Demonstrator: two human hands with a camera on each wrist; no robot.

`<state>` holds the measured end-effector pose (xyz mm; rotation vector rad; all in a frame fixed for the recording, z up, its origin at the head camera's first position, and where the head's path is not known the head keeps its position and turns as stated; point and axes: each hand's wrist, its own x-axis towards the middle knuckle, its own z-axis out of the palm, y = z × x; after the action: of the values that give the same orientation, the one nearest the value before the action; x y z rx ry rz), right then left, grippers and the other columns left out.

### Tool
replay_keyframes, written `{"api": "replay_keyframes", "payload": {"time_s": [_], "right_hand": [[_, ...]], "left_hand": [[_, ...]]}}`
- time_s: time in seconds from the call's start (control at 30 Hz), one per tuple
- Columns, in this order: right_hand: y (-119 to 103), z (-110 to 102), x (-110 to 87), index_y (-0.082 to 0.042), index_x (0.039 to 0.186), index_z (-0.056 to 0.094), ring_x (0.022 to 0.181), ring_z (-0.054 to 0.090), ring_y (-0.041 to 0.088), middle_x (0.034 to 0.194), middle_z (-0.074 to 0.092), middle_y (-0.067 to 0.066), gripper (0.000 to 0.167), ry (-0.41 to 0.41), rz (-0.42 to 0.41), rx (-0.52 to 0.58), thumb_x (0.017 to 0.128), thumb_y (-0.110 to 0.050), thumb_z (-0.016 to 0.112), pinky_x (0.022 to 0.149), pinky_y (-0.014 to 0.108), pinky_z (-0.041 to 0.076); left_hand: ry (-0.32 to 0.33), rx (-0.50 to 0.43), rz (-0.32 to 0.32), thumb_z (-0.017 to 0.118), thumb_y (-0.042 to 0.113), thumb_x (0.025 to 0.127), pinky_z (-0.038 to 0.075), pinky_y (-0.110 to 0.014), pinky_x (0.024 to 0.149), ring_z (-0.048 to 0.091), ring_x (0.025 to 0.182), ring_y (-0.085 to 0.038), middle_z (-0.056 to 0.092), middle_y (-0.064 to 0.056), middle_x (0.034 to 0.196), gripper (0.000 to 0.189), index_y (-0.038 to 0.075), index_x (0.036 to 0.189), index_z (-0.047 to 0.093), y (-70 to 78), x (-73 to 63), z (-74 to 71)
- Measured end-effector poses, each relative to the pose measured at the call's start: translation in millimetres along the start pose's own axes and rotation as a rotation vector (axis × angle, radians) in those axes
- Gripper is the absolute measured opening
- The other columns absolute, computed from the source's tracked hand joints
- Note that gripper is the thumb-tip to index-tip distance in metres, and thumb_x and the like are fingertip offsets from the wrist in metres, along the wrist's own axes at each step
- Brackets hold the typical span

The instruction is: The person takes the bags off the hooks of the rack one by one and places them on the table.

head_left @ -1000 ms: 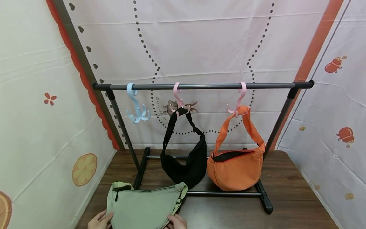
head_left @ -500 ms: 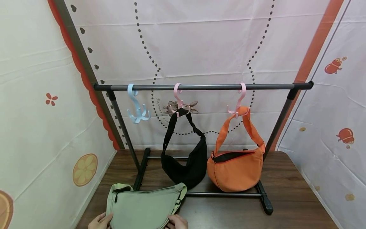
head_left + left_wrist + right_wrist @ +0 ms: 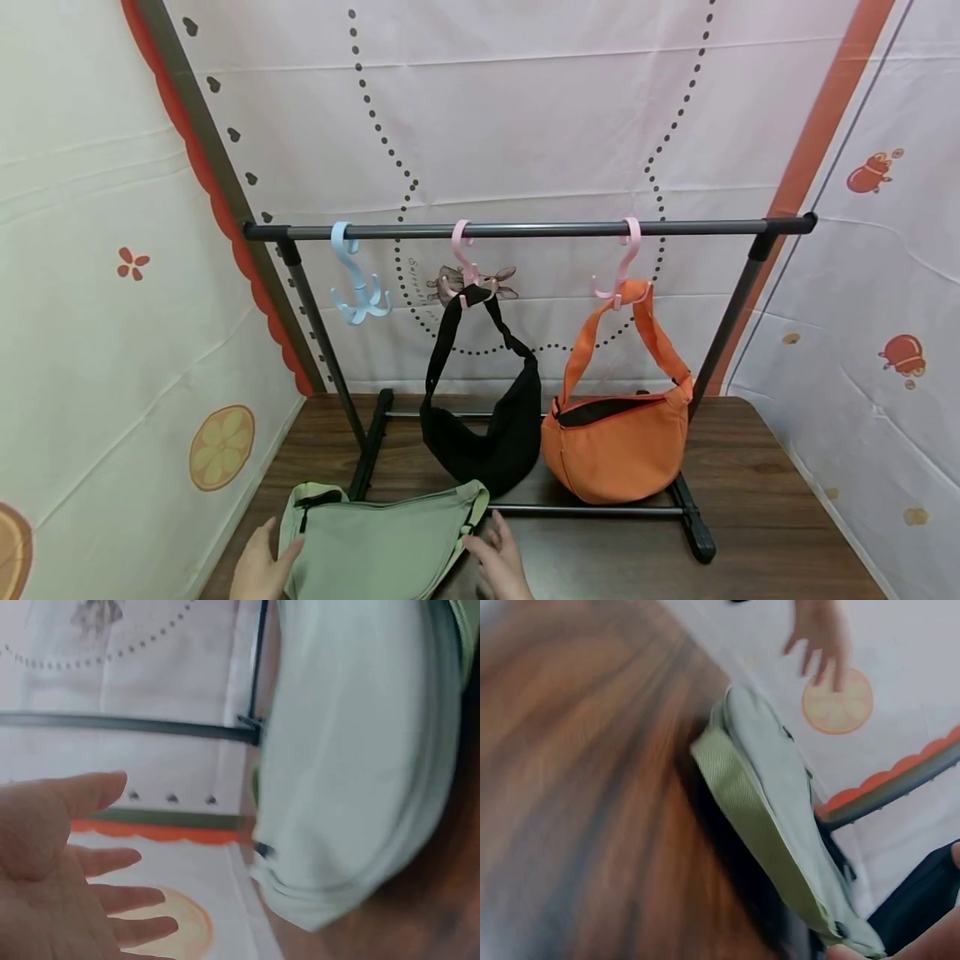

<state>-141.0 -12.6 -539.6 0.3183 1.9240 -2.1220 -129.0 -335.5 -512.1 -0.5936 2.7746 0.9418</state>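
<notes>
A light green shoulder bag [image 3: 378, 546] lies on the wooden table, its zipper edge towards the rack. At its left end my left hand [image 3: 264, 565] has its fingers spread; the left wrist view shows that hand [image 3: 56, 862] apart from the bag [image 3: 345, 750], palm bare. My right hand [image 3: 498, 560] is by the bag's right end, fingertips close to the yellow-green strap [image 3: 474, 521]. The right wrist view shows the strap [image 3: 754, 825] along the bag's side and only a bit of the right fingers [image 3: 922, 941] at the lower edge.
Behind the bag stands a black rack [image 3: 540, 229]. A black bag [image 3: 498, 442] and an orange bag [image 3: 622, 454] hang from pink hooks [image 3: 465, 254]; a blue hook [image 3: 360, 283] at the left holds nothing. Printed cloth [image 3: 540, 133] encloses the table [image 3: 765, 508].
Both hands have let go of the green bag's lower sides and moved up and outward, fingers now spread. The bag stays in place.
</notes>
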Motion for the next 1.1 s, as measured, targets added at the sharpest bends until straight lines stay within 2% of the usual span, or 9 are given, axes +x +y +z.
{"api": "replay_keyframes", "payload": {"time_s": [0.17,0.3,0.43,0.53,0.63,0.77,0.87,0.93,1.1], "right_hand": [[-17,-11,0.9,0.002,0.143,0.016,0.125,0.022,0.053,0.141,0.015,0.036,0.079,-0.056,-0.111,-0.21,0.089,-0.04,0.055,0.095,0.062,0.027],[-26,-22,0.4,-0.01,0.146,0.018,0.129,0.012,0.051,0.146,0.011,0.027,0.08,-0.119,-0.192,-0.426,0.087,-0.053,0.05,0.092,0.069,0.02],[-30,-32,0.6,-0.017,0.146,0.019,0.129,0.014,0.051,0.148,0.01,0.023,0.079,-0.127,-0.396,-0.718,0.085,-0.059,0.047,0.092,0.069,0.022],[-31,-38,0.0,-0.023,0.146,0.019,0.13,0.018,0.047,0.149,0.013,0.02,0.079,-0.093,-0.562,-0.935,0.084,-0.064,0.044,0.095,0.065,0.025],[-32,-44,-2.1,-0.027,0.146,0.018,0.131,0.02,0.044,0.149,0.015,0.018,0.078,-0.065,-0.663,-1.08,0.083,-0.067,0.042,0.096,0.063,0.028],[-35,-50,-5.7,-0.027,0.146,0.018,0.132,0.02,0.043,0.149,0.014,0.017,0.078,-0.059,-0.709,-1.126,0.083,-0.066,0.042,0.094,0.063,0.029],[-36,-52,-8.1,-0.027,0.146,0.018,0.132,0.019,0.043,0.149,0.014,0.017,0.077,-0.072,-0.709,-1.104,0.083,-0.065,0.043,0.094,0.064,0.029],[-36,-52,-9.3,-0.027,0.146,0.018,0.131,0.019,0.044,0.149,0.015,0.018,0.077,-0.093,-0.701,-1.089,0.083,-0.064,0.045,0.093,0.065,0.029],[-32,-54,-11.9,-0.025,0.145,0.02,0.13,0.021,0.045,0.148,0.017,0.02,0.078,-0.118,-0.69,-1.083,0.083,-0.063,0.047,0.094,0.065,0.027]], "left_hand": [[0.014,0.039,0.092,0.04,0.067,0.083,0.012,-0.074,0.091,0.009,0.122,-0.058,0.008,-0.043,0.136,0.098,-0.013,0.136,0.02,33.5,-13.1,-5.2],[0.049,0.083,0.205,0.044,0.062,0.085,0.003,-0.077,0.087,0.002,0.126,-0.055,0.0,-0.038,0.141,0.093,-0.007,0.142,0.014,62.1,-27.6,-1.2],[0.103,0.152,0.359,0.047,0.061,0.084,0.001,-0.075,0.089,0.0,0.129,-0.053,0.001,-0.035,0.144,0.095,-0.001,0.144,0.009,85.3,-37.9,9.6],[0.152,0.186,0.473,0.049,0.061,0.083,0.004,-0.074,0.092,0.004,0.132,-0.049,0.007,-0.03,0.146,0.091,0.005,0.146,0.013,99.6,-43.0,21.5],[0.188,0.234,0.573,0.049,0.062,0.082,0.008,-0.071,0.095,0.008,0.134,-0.043,0.012,-0.023,0.148,0.086,0.016,0.146,0.017,111.6,-47.6,33.7],[0.259,0.296,0.757,0.052,0.063,0.079,0.012,-0.066,0.098,0.012,0.135,-0.037,0.015,-0.016,0.149,0.085,0.023,0.146,0.019,131.0,-49.6,43.0],[0.327,0.329,0.892,0.056,0.061,0.078,0.014,-0.066,0.098,0.011,0.137,-0.034,0.015,-0.015,0.15,0.086,0.021,0.146,0.021,147.5,-48.4,40.9],[0.37,0.346,0.953,0.058,0.06,0.077,0.015,-0.066,0.098,0.009,0.137,-0.032,0.015,-0.015,0.15,0.088,0.02,0.146,0.022,158.5,-46.9,34.5],[0.458,0.377,1.04,0.054,0.063,0.078,0.016,-0.065,0.099,0.007,0.138,-0.032,0.014,-0.017,0.149,0.088,0.014,0.144,0.026,184.8,-41.4,7.6]]}}
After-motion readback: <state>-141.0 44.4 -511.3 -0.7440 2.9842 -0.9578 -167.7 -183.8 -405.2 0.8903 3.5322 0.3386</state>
